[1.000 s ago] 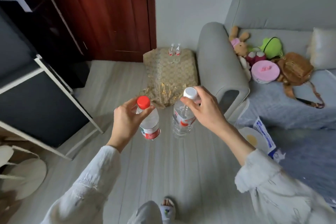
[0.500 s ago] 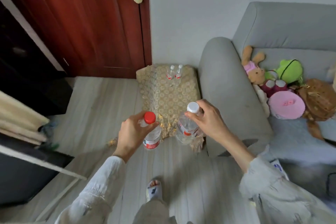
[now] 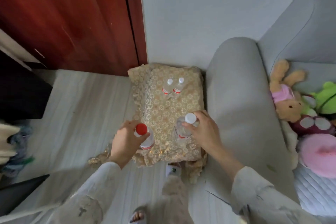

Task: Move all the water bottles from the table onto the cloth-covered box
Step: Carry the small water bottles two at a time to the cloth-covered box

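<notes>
The left hand (image 3: 125, 140) grips a red-capped bottle (image 3: 144, 136) by its neck; the right hand (image 3: 203, 132) pinches a white-capped bottle (image 3: 183, 127) just under its cap. Both bottles hang over the near half of the cloth-covered box (image 3: 169, 112). At the box's twelve o'clock, two bottles (image 3: 172, 88) stand upright, touching.

- The cloth-covered box (image 3: 164, 112) stands on the pale plank floor (image 3: 81, 114), pushed against the grey sofa arm (image 3: 236, 87) and near the wall.
- Its gold floral cloth (image 3: 189, 103) drapes over the edges — the front corners spill onto the floor.
- Two white-capped water bottles (image 3: 172, 89) stand upright at the far end of the top, touching each other.
</notes>
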`<state>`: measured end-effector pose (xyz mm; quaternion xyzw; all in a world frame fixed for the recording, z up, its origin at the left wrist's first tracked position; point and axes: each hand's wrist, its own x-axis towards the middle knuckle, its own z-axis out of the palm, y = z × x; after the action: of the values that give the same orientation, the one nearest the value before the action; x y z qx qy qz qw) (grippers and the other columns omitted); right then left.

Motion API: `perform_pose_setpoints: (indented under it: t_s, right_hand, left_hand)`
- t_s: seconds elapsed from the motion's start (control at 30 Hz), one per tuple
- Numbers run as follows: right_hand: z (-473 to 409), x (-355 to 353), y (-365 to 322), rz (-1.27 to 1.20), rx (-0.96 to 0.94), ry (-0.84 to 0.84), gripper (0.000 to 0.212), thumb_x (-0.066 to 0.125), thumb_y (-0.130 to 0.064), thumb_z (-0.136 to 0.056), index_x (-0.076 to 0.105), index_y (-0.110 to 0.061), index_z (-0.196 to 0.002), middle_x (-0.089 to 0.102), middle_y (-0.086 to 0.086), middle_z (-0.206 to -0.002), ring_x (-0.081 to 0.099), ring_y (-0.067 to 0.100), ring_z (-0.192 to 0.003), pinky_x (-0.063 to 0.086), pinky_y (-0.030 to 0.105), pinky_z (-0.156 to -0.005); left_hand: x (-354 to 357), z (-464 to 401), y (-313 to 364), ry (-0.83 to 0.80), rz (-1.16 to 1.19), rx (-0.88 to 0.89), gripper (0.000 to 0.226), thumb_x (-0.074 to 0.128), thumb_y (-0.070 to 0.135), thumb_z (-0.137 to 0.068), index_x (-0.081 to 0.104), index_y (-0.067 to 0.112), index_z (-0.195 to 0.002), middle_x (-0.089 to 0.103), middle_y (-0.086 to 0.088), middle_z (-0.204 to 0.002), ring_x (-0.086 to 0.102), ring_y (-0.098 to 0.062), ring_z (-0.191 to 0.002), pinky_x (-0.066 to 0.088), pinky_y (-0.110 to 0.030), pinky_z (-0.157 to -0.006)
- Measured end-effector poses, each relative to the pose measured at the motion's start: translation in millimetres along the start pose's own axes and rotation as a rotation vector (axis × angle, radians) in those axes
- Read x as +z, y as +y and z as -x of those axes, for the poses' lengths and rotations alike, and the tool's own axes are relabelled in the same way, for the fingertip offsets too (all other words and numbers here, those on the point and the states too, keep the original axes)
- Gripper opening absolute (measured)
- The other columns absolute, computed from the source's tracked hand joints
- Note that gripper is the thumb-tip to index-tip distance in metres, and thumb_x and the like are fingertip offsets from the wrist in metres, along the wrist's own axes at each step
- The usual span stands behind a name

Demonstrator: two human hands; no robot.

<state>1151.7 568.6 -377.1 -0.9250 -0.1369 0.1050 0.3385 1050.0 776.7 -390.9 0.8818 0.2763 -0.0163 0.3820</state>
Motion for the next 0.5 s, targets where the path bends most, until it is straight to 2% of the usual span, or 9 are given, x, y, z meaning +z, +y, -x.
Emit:
perform_pose_setpoints:
  t_s: [0.1,0.27,0.4,0.5]
  right_hand:
    - [-57,21,38,0.019,0.026,-0.083,0.032,0.068,-0.034,-0.076,0.056,-0.011,-0.095,0.057,0.003,-0.097,0.052,0.018,-0.083,0.040,0.030,-0.068]
    - [-139,73,95,0.009,0.017,-0.164,0.029,0.067,-0.024,-0.079,0.056,-0.009,-0.101,0.054,0.003,-0.102,0.049,0.016,-0.089,0.032,0.019,-0.068]
    - [-191,116,134,0.018,0.007,-0.171,0.031,0.069,-0.018,-0.077,0.057,-0.009,-0.103,0.056,0.006,-0.105,0.054,0.020,-0.091,0.045,0.030,-0.077]
    - [-219,147,157,0.040,0.000,-0.144,0.031,0.069,-0.020,-0.078,0.056,-0.010,-0.104,0.057,0.004,-0.106,0.054,0.019,-0.091,0.038,0.021,-0.073]
  left_hand:
    - [38,-56,4,-0.069,-0.069,-0.053,0.029,0.076,0.025,-0.070,0.066,0.013,-0.094,0.063,-0.009,-0.098,0.052,-0.017,-0.076,0.040,-0.025,-0.069]
    - [101,-143,-3,-0.093,-0.075,-0.084,0.030,0.076,0.022,-0.070,0.062,0.010,-0.094,0.058,-0.006,-0.097,0.051,-0.014,-0.073,0.037,-0.014,-0.064]
    - [151,-202,-16,-0.109,-0.114,-0.083,0.038,0.075,0.021,-0.071,0.057,0.008,-0.102,0.055,-0.009,-0.106,0.059,-0.026,-0.086,0.052,-0.031,-0.078]
    - [181,-236,-28,-0.093,-0.150,-0.063,0.038,0.074,0.021,-0.073,0.056,0.007,-0.104,0.053,-0.012,-0.109,0.061,-0.030,-0.087,0.053,-0.035,-0.078]
